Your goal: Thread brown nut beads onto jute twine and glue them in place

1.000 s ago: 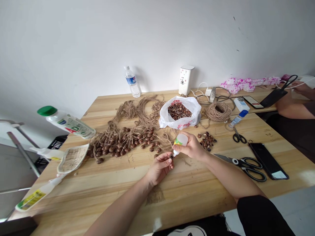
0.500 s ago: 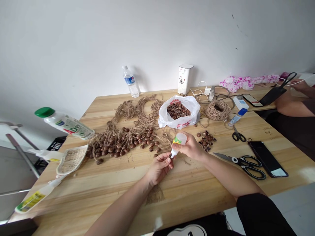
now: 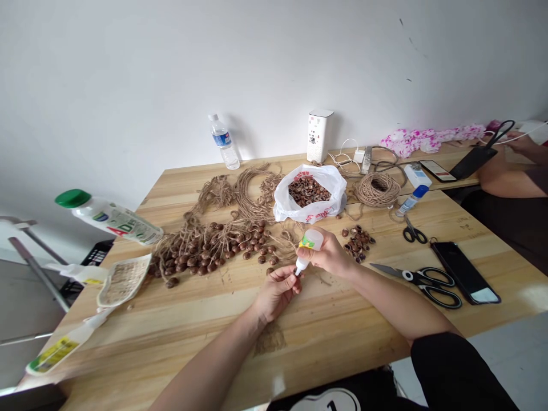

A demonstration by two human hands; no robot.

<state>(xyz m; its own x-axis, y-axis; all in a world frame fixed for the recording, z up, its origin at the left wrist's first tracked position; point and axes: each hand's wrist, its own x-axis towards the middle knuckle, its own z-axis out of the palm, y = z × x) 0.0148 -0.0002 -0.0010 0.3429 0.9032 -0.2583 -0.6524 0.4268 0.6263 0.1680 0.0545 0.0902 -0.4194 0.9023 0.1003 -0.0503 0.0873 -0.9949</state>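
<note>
My right hand is closed around a small glue bottle, tilted with its white nozzle pointing down. Between the fingertips of my left hand is a small brown nut shell, mostly covered by the fingers. The nozzle tip meets or almost meets the shell; I cannot tell which. Left of my hands lies a heap of brown nuts on twine strings. Loose shell halves are piled to the right, and a white plastic bag full of shell halves stands open behind.
Large scissors, small scissors and a black phone lie right. A twine coil sits behind them. A green-capped bottle, a woven tray and a water bottle stand left. Another person's arm rests far right.
The view has shifted slightly. Both hands keep almost the same pose, with the glue bottle's nozzle still at the shell.
</note>
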